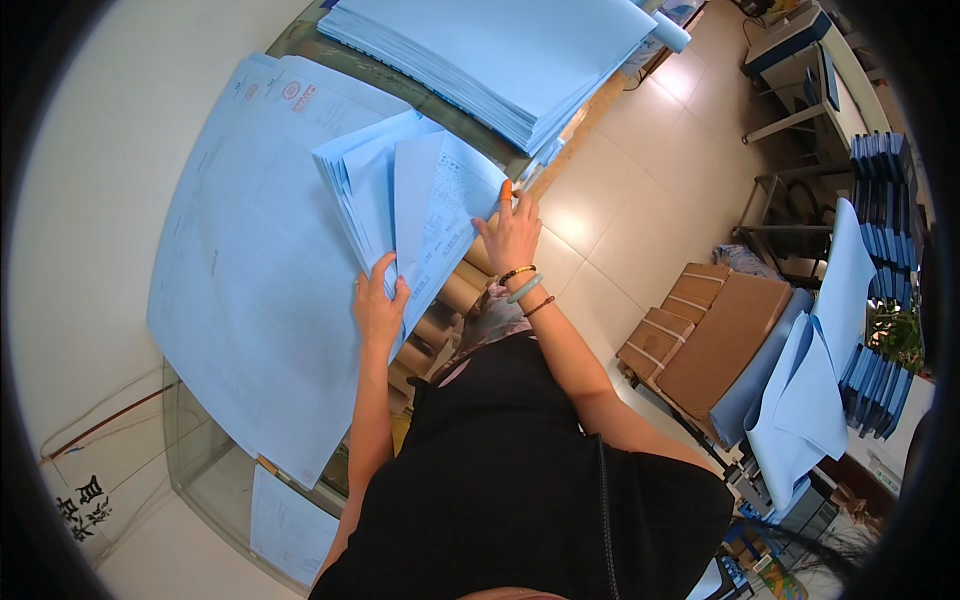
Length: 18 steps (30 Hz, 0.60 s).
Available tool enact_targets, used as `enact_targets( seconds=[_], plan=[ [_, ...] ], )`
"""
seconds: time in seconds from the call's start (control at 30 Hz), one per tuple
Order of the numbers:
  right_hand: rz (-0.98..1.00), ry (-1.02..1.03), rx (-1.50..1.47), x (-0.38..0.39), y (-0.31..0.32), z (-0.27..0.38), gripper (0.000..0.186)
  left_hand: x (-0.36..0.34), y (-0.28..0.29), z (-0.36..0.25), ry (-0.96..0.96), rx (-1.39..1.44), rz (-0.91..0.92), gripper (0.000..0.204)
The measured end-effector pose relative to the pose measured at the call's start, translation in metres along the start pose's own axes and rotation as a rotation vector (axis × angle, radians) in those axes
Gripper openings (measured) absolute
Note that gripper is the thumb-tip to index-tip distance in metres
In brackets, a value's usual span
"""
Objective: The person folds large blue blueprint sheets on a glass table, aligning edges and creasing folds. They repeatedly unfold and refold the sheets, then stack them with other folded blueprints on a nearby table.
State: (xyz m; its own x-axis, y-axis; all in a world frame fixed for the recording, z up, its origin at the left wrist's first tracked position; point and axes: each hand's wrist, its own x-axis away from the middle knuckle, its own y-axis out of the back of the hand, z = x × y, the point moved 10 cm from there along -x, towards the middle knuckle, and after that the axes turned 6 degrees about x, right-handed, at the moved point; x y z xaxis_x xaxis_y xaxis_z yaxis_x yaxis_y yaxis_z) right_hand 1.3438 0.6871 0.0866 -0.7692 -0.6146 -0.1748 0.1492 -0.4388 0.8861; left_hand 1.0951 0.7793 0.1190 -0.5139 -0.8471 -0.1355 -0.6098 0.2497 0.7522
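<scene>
1. Here was the glass tabletop point(215, 475), hard, smooth and greenish: a firm bed for creasing, we judged, so long as nothing skidded.
2. Across it lay our broad blue sheets point(260, 230), thin-looking, matte and faintly lined; we reckoned the lower layers wanted leaving square and flat.
3. Beyond them sat a thick slab of blue paper point(490, 60), its leafy edges slightly uneven.
4. Now the main action! The pleated bundle point(365, 190) rose fanned on the right part of the spread, narrow folds beside a printed panel. Each pleat, we thought, called for matched edges before any crease went down hard.
5. The left hand point(376, 310) touched the bundle's near end; whether its grip pinched, we could not tell. The right hand point(513, 235) had its grip open, fingers spread at the right corner; light, even tension suited it.
6. Smallest of all, an orange finger cover point(506, 190) capped one right fingertip.
</scene>
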Motion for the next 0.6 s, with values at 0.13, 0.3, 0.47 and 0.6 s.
enact_targets(
  seconds=[0.13, 0.3, 0.47, 0.6],
  plan=[
    [0.002, 0.057, 0.033, 0.001, -0.004, 0.003, 0.066, 0.0, 0.002, -0.002, -0.014, -0.002, -0.017, 0.037],
    [-0.111, 0.31, -0.348, 0.007, 0.015, 0.037, 0.055, -0.001, 0.002, -0.002, -0.004, 0.0, -0.024, 0.036],
    [0.691, 0.054, -1.093, 0.036, -0.023, 0.081, 0.051, 0.0, 0.001, 0.001, -0.035, 0.003, -0.037, 0.037],
    [0.692, 0.393, -0.964, 0.04, -0.018, 0.099, 0.064, 0.001, 0.0, 0.0, -0.037, -0.016, -0.042, 0.036]
  ],
)
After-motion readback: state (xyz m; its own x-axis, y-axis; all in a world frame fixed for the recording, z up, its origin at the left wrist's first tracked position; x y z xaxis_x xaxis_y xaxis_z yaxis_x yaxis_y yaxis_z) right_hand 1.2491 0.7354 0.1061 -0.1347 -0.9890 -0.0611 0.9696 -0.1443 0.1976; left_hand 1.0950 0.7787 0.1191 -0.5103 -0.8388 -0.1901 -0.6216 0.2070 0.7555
